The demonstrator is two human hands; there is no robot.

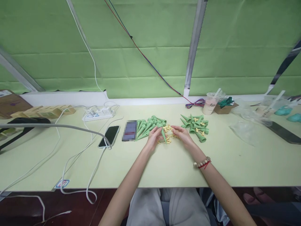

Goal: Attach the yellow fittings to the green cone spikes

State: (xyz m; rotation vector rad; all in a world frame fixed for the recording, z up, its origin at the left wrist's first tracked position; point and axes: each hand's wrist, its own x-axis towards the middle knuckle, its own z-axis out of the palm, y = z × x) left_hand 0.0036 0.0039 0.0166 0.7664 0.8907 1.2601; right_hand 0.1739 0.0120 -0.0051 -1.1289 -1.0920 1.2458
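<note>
My left hand (154, 137) is closed around a green plastic cone (163, 135), its narrow end tilted down toward me. Close by on the right, my right hand (182, 134) has its fingertips pinched at the edge of a small pile of yellow plastic pieces (168, 140); whatever sits between them is too small to make out. Left of the pile lie several green cones (147, 126) side by side. Beyond my right hand is another heap of green cones (195, 125), some with yellow pieces at their wide ends.
A phone (109, 136) and white cables (90, 144) lie to the left, near a power strip (98, 113). Toward the back right stand a drink cup (210, 103) and a small cardboard box (224, 109). Clear plastic bags (244, 131) and a dark phone (285, 132) lie farther right.
</note>
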